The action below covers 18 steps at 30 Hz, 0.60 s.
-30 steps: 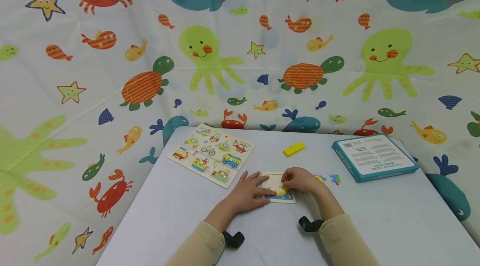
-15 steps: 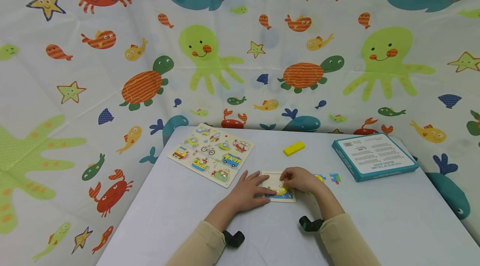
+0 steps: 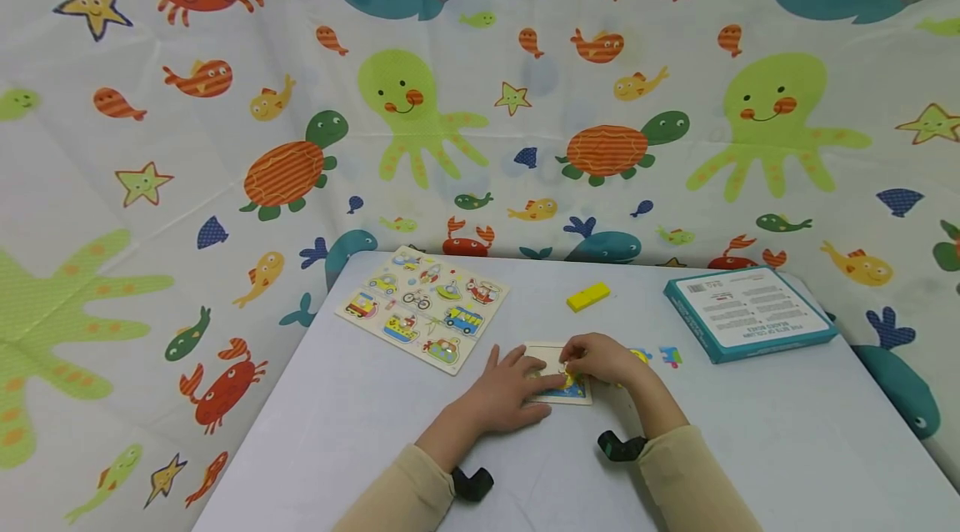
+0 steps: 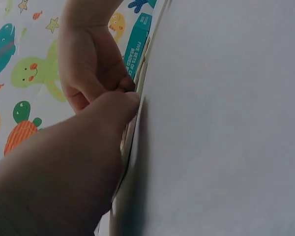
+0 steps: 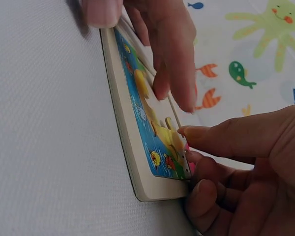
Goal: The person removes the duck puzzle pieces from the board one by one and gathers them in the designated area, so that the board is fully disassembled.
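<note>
A small wooden jigsaw tray (image 3: 546, 347) lies on the table, its lower part filled with blue and yellow picture pieces. My left hand (image 3: 510, 393) reaches over the tray from the left with fingers stretched, thumb by its near edge. Thumb and forefinger of my right hand (image 3: 600, 357) pinch a jigsaw piece (image 5: 176, 142) at the tray's right side. In the right wrist view that piece shows yellow with a pink edge, tilted up a little from the pieces around it. Loose jigsaw pieces (image 3: 670, 357) lie just right of my right hand, one partly hidden behind the wrist.
A wooden puzzle board (image 3: 420, 323) with vehicle pictures lies at the back left. Toward the back middle is a yellow block (image 3: 588, 298). A flat teal box (image 3: 750, 315) lies at the right. Behind the table hangs a sea-animal cloth (image 3: 450, 115).
My left hand has shifted slightly right and toward me, its fingers now farther across the tray. My right hand keeps its pinch at the same spot.
</note>
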Each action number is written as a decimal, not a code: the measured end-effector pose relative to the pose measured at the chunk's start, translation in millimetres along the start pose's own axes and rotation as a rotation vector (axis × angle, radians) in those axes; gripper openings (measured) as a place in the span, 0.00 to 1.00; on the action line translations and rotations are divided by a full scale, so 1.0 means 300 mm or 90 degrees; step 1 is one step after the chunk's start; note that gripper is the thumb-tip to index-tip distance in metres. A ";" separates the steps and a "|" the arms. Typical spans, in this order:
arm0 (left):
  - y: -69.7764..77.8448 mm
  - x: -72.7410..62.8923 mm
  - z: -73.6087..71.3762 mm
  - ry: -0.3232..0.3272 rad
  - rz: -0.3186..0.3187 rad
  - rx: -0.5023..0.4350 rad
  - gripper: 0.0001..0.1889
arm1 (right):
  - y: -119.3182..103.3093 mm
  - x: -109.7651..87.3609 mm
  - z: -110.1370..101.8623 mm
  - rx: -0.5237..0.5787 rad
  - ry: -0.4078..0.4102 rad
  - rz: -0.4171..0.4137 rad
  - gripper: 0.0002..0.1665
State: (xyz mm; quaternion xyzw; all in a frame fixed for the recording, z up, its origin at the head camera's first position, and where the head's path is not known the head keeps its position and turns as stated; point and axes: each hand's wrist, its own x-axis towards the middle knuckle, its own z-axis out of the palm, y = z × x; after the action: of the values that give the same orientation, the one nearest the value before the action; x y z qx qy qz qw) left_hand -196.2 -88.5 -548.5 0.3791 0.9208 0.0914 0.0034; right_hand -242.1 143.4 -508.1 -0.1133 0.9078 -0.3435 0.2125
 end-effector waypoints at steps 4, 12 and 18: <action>0.027 0.003 0.004 -0.006 -0.013 0.051 0.27 | -0.002 -0.001 0.001 0.001 -0.001 0.005 0.03; 0.043 0.005 0.002 -0.006 -0.030 0.058 0.27 | 0.001 -0.001 -0.004 0.012 -0.008 0.004 0.04; 0.046 0.006 0.001 -0.005 -0.031 0.065 0.27 | 0.008 0.000 -0.011 0.031 -0.010 0.002 0.03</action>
State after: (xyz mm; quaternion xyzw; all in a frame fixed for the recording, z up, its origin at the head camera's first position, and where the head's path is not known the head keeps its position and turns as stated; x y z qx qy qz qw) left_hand -187.8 -77.5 -546.4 0.3570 0.9331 0.0431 -0.0101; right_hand -243.8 147.0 -507.4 -0.1092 0.8976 -0.3643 0.2229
